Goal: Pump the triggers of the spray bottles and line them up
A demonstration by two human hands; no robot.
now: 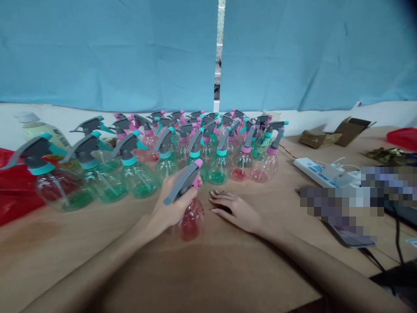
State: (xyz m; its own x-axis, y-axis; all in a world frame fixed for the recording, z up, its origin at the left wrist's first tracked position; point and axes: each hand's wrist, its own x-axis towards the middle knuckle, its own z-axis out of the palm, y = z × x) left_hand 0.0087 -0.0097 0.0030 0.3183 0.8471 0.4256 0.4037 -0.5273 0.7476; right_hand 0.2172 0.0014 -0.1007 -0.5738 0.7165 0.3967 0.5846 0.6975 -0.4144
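My left hand [171, 204] is closed round the neck of a pink see-through spray bottle [190, 219] with a grey trigger head and a pink collar; the bottle stands on the brown table [97, 243] in front of me. My right hand [234, 208] lies flat on the table just right of that bottle, fingers stretched out and holding nothing. Behind both hands stands a crowd of several spray bottles [195, 143], green and pink, with grey triggers and teal or pink collars.
A white power strip [321, 170] with plugs and cables lies at the right. Cardboard pieces [342, 130] sit at the back right, red plastic bags [13, 191] at the far left. A capped drink bottle [39, 128] stands back left. A blue curtain hangs behind.
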